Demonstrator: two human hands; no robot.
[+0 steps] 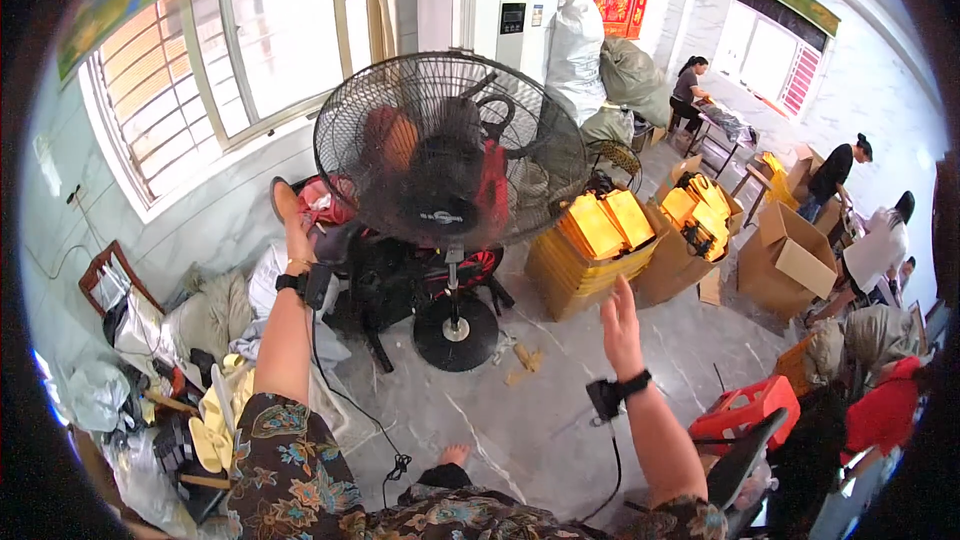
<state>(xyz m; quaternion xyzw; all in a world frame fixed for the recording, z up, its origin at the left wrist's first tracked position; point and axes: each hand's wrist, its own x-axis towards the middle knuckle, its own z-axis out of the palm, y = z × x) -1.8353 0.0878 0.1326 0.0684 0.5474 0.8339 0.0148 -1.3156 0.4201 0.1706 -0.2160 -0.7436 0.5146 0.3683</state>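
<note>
The person's two hands are raised apart, both empty with fingers extended. The left hand point(291, 224) is beside the wire cage of a black standing fan point(440, 165), which stands on the grey floor point(560, 390) ahead. The right hand point(623, 335) is nearest an open carton point(563, 276) filled with yellow pieces point(612, 220), right of the fan. Each wrist wears a black strap point(633, 383).

Grey, white-veined floor point(560, 410) underfoot here, with a black pedestal fan point(447, 175), big cardboard boxes point(572, 288) and tan scraps point(524, 361) on it.
</note>
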